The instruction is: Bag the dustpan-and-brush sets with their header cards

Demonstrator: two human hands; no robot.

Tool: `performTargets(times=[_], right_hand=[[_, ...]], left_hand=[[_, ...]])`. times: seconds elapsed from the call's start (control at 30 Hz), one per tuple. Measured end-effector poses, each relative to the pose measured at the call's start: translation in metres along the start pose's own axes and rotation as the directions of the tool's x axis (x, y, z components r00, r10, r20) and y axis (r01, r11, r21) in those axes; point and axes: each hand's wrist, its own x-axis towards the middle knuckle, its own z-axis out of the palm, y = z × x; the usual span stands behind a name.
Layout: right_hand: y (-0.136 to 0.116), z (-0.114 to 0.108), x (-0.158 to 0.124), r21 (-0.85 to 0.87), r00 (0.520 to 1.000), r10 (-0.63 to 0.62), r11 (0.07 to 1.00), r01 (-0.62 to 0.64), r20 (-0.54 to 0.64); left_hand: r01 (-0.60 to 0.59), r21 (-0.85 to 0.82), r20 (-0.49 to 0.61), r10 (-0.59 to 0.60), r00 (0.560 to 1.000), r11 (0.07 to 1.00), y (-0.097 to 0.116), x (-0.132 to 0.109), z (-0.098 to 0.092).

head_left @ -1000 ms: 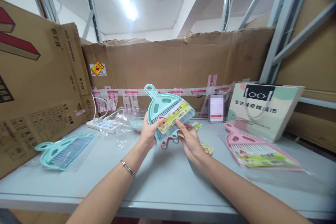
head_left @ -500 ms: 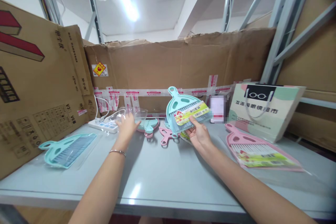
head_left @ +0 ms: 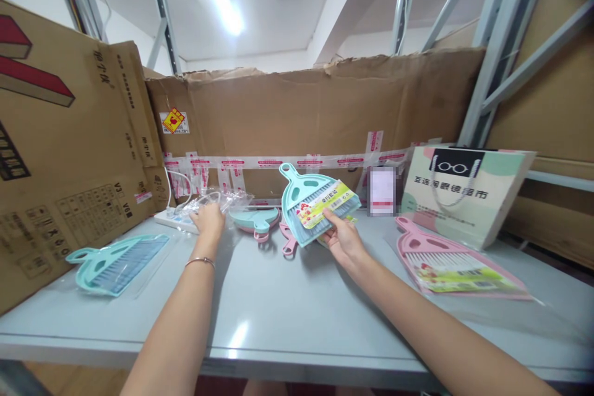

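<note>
In my right hand (head_left: 346,240) is a turquoise dustpan and brush set (head_left: 309,198), tilted, with a green-and-yellow paper label around it. My thumb presses on the label's lower edge. At the back left, my left hand (head_left: 210,221) is closed on a crumpled clear plastic bag (head_left: 234,199), its fingertips partly hidden. Between the hands lie turquoise and pink dustpans (head_left: 255,219), stacked. A pink handle (head_left: 288,241) shows partly beneath the held set.
A bagged turquoise dustpan set (head_left: 118,266) lies left, a bagged pink one (head_left: 459,263) right. Behind my left hand is a white power strip (head_left: 174,220) with cables. A paper shopping bag (head_left: 464,198) stands at the right; cardboard boxes (head_left: 301,111) line the back and left.
My left hand has moved left and its spread fingers have closed on the clear bag, which is now bunched up. My right hand has shifted the turquoise set slightly left and down.
</note>
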Motion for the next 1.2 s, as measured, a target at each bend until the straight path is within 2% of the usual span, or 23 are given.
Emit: performTargets(times=[0.17,0.37,0.43,0.53,0.6,0.67,0.8,0.97,1.03,1.07,1.1,1.13,1.17,1.2], right_hand=[[-0.002,0.006,-0.009,-0.077,0.995,0.074,0.995,-0.069,0.061],[0.004,0.011,-0.022,-0.234,0.974,0.195,0.958,-0.163,0.119],[0.007,0.011,-0.023,-0.256,0.970,0.211,0.951,-0.175,0.121],[0.010,0.011,-0.022,-0.244,0.971,0.202,0.955,-0.167,0.127],[0.009,0.011,-0.022,-0.216,0.976,0.177,0.965,-0.147,0.126],[0.008,0.012,-0.022,-0.155,0.984,0.135,0.981,-0.116,0.113],[0.008,0.013,-0.024,-0.052,0.988,0.115,0.993,-0.110,0.102],[0.012,0.015,-0.026,0.000,0.983,0.148,0.989,-0.149,0.107],[0.012,0.016,-0.027,0.049,0.987,0.135,0.989,-0.139,0.082],[0.010,0.016,-0.026,0.069,0.989,0.130,0.988,-0.135,0.067],[0.009,0.017,-0.026,0.085,0.991,0.127,0.988,-0.131,0.053],[0.007,0.017,-0.026,0.096,0.992,0.122,0.987,-0.126,0.043],[0.006,0.017,-0.026,0.106,0.993,0.115,0.987,-0.118,0.038],[0.005,0.017,-0.026,0.115,0.994,0.106,0.987,-0.109,0.037]], left_hand=[[-0.106,-0.032,-0.192,0.097,0.977,0.994,0.013,-0.002,-0.024],[-0.292,-0.132,-0.307,0.241,0.921,0.947,0.042,-0.016,-0.042],[-0.425,-0.222,-0.370,0.327,0.870,0.878,0.052,-0.024,-0.045],[-0.627,-0.282,-0.436,0.485,0.758,0.726,0.066,-0.038,-0.047],[-0.715,-0.263,-0.470,0.561,0.681,0.647,0.074,-0.045,-0.047],[-0.766,-0.243,-0.517,0.589,0.621,0.595,0.080,-0.052,-0.048],[-0.818,-0.223,-0.567,0.612,0.552,0.531,0.091,-0.064,-0.048],[-0.856,-0.230,-0.508,0.693,0.512,0.463,0.097,-0.069,-0.049],[-0.855,-0.258,-0.491,0.701,0.518,0.451,0.096,-0.069,-0.052],[-0.837,-0.283,-0.511,0.665,0.544,0.468,0.095,-0.069,-0.055],[-0.800,-0.327,-0.552,0.585,0.594,0.503,0.095,-0.069,-0.057],[-0.734,-0.404,-0.596,0.452,0.664,0.546,0.095,-0.069,-0.059],[-0.635,-0.519,-0.610,0.274,0.744,0.572,0.095,-0.069,-0.062],[-0.508,-0.660,-0.563,0.082,0.822,0.553,0.096,-0.069,-0.063]])
